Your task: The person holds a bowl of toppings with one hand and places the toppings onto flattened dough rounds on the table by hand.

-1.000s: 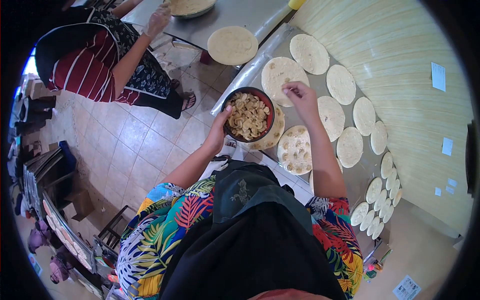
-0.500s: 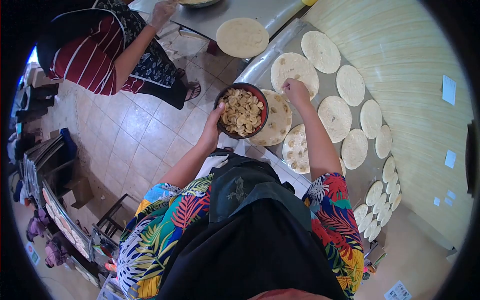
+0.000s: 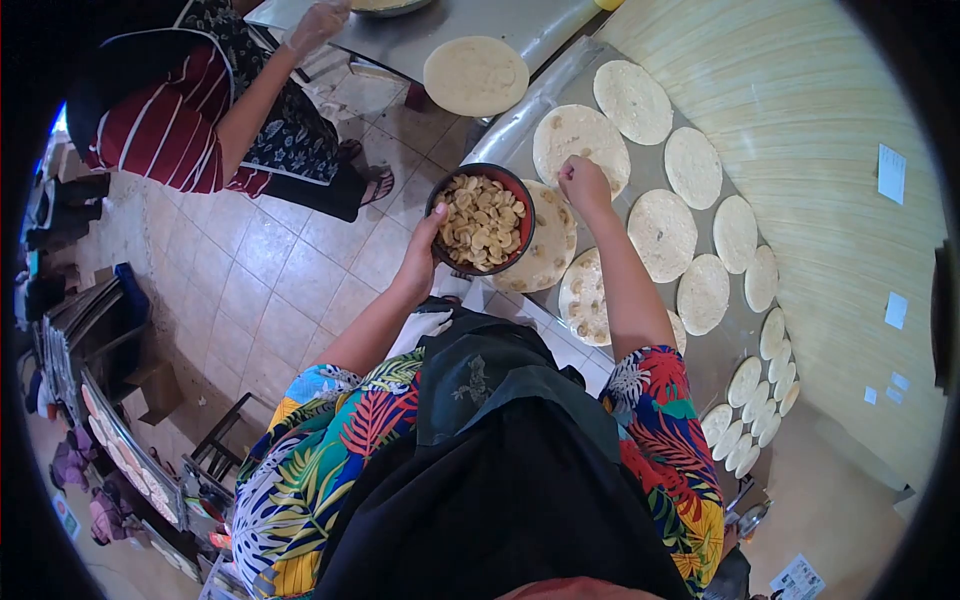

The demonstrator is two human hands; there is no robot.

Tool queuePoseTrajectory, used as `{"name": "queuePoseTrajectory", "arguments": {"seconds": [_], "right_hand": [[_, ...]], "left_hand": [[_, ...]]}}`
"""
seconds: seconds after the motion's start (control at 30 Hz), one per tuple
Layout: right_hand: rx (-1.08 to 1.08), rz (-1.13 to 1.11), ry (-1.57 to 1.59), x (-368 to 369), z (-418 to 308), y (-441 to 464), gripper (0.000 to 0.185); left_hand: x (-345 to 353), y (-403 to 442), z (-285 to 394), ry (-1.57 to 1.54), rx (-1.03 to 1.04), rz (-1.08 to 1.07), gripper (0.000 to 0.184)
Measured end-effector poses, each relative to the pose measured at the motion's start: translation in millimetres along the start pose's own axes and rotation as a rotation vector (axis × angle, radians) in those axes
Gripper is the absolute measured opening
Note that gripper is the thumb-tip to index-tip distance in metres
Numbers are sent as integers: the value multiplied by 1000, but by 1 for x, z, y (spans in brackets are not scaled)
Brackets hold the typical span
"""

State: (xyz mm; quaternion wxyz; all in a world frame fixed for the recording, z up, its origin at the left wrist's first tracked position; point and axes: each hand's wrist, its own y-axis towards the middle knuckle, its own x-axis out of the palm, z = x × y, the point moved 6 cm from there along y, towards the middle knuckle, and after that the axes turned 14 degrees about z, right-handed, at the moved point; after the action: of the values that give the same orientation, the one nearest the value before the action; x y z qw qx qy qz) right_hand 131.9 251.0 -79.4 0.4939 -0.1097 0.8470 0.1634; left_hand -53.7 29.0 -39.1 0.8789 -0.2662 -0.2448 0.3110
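A dark bowl with a red inside (image 3: 526, 222) holds many sliced mushrooms (image 3: 482, 222). My left hand (image 3: 428, 240) grips its left rim, thumb over the edge. My right hand (image 3: 585, 182) is closed just over a round dough base (image 3: 570, 135) that has a few slices on it; what its fingers hold is too small to make out. Another round with slices (image 3: 548, 245) lies partly behind the bowl. Beneath my right forearm is a third topped round (image 3: 580, 300), partly hidden.
Several plain dough rounds (image 3: 662, 236) cover the metal table (image 3: 640, 170) along the wall. A co-worker in a striped top (image 3: 165, 130) stands at the upper left, a gloved hand near a pan (image 3: 390, 5). Another round (image 3: 476, 76) sits on the far table's corner.
Since the earliest frame, my right hand has closed its fingers and lowered toward the upper round. The bowl, still in my left hand, has shifted slightly left and up in view.
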Motion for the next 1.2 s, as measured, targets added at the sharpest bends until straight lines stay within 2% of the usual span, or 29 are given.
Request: {"name": "queuePoseTrajectory", "arguments": {"seconds": [0.3,0.4,0.6,0.7,0.77,0.87,0.93,1.1,1.2], "right_hand": [[-46,58,24,-1,-3,-3,7],[-138,94,-146,5,-3,-1,6],[-69,55,-111,1,-2,-2,7],[21,-3,13,0,7,-5,7],[145,27,225,-7,25,-4,8],[113,38,234,-33,46,-1,12],[167,-10,245,-37,68,-2,13],[121,-224,213,-24,77,-9,10],[116,-224,76,-17,74,-10,9]], "left_hand": [[2,-3,1,-18,-5,-10,59],[2,0,-1,-23,-1,-1,59],[-2,2,-6,-16,-19,2,60],[0,0,-4,-22,-18,-8,60],[0,-2,-3,-21,-19,-3,60],[-3,0,-7,-24,-23,3,60],[-3,-1,-7,-29,-24,-3,60],[3,-3,-6,-59,-20,-63,60],[6,-4,-8,-85,-53,-80,60]]}}
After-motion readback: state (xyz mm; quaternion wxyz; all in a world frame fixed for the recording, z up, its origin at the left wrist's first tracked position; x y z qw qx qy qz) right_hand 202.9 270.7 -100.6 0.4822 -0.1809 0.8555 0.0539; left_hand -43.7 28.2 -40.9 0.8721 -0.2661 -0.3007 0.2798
